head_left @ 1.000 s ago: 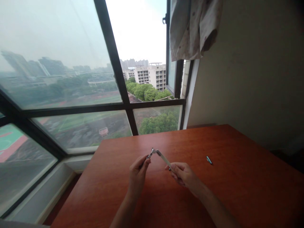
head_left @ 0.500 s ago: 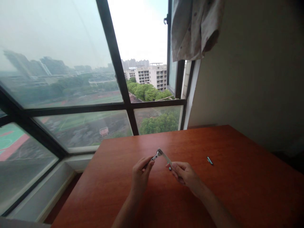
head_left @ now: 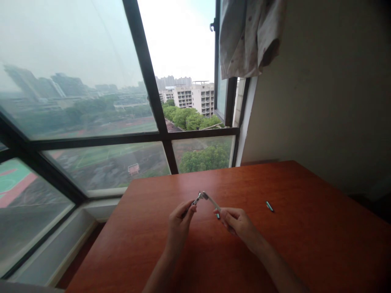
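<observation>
Both of my hands hold one thin pen-like object (head_left: 207, 198) just above a reddish wooden table (head_left: 305, 240). My left hand (head_left: 179, 221) pinches its dark metal tip end between thumb and fingers. My right hand (head_left: 236, 221) is closed around the pale barrel end, where a small teal bit shows. The two halves meet at an angle at a peak between the hands. A small teal cap-like piece (head_left: 269, 206) lies on the table to the right of my right hand, untouched.
A large window with dark frames (head_left: 152, 122) stands beyond the table's far edge, with a sill (head_left: 91, 203) to the left. A pale cloth (head_left: 247, 36) hangs at the upper right beside a plain wall (head_left: 330, 93).
The hands stay in the same grip. The peak of the held object has shifted slightly left and right between frames; the cap on the table has not moved.
</observation>
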`<state>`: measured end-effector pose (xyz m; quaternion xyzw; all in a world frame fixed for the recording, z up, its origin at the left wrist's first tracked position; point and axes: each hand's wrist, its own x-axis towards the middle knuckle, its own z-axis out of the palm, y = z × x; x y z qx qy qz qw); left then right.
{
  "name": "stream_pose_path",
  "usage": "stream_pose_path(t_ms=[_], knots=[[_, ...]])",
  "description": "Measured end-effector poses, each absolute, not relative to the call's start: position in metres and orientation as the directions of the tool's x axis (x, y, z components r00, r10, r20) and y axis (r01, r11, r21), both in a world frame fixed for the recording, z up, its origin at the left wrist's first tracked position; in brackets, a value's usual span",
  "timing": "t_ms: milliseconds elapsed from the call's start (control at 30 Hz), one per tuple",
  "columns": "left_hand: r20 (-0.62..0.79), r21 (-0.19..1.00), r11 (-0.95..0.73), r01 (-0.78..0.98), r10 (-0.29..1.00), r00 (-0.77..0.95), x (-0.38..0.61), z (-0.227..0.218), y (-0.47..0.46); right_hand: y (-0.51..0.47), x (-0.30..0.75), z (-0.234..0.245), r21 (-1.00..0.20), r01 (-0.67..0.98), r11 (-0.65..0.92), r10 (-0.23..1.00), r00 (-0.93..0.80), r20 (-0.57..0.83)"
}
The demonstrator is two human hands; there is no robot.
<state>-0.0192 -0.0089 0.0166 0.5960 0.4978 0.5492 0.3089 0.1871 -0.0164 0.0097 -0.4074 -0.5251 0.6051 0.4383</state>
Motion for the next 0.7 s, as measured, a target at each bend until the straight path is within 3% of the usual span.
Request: stream_pose_path(t_ms=[200,533,700], knots=[[0.386,0.878,-0.376,0.296,0.922,0.028,-0.014,0.0166,-0.0111,-0.0159,0.1878,0.0071,-0.986,-0.15,-0.068,0.956,-0.293,-0.021],[0.4,0.892,-0.358,0.275,0.909,-0.114,-0.0212,0.0203,-0.0099,-0.0178,0.1883,0.0067,-0.97,-0.191,-0.153,0.916,-0.396,-0.066],[0.396,0.888,-0.367,0.279,0.917,-0.054,-0.0183,0.0201,-0.0105,-0.0177,0.1882,0.0064,-0.97,-0.195,-0.148,0.922,-0.382,-0.064]])
